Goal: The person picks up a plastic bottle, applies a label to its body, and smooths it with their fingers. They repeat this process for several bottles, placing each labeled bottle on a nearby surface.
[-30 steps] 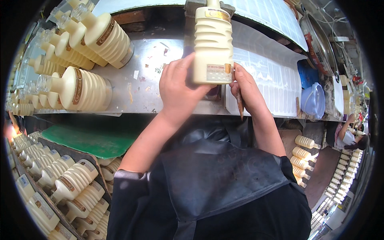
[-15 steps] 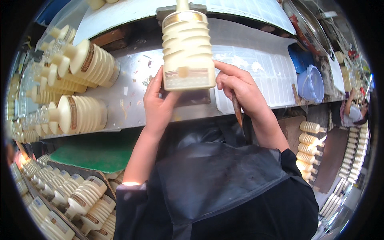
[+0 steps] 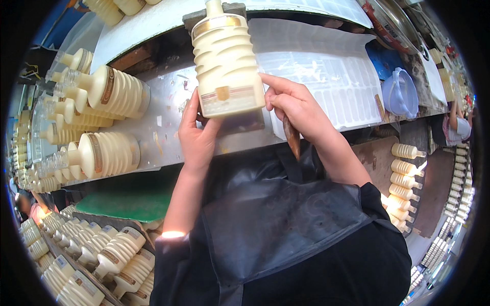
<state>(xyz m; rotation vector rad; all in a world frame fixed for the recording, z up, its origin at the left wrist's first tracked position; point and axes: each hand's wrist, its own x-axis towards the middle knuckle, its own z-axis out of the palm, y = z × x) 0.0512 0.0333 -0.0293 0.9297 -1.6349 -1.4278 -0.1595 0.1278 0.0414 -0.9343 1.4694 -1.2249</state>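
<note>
A large cream bottle (image 3: 227, 66) with spiral ridges and a gold neck band lies before me, neck away and base toward me. Its neck end is over a dark grey block (image 3: 191, 21). My left hand (image 3: 196, 135) cups the bottle's left side near the base, with the thumb along the bottom. On the other side, my right hand (image 3: 296, 104) touches the bottle's right side with an outstretched index finger. Its other fingers are curled around a brown pointed stick (image 3: 292, 137), tip downward. A gold and brown printed label (image 3: 222, 94) shows near the bottle's base.
Cream bottles (image 3: 122, 92) lie stacked on the metal bench's left side. White ribbed sheeting (image 3: 337, 76) covers its right, near a lavender bucket (image 3: 400, 94). Below left, a green board (image 3: 125, 199) stands by racks of bottles (image 3: 120, 250). More bottles (image 3: 403, 178) line the lower right.
The view has shifted slightly, so bottle and hands appear farther left. Both hands keep their places on the bottle, and the stick stays in my right hand.
</note>
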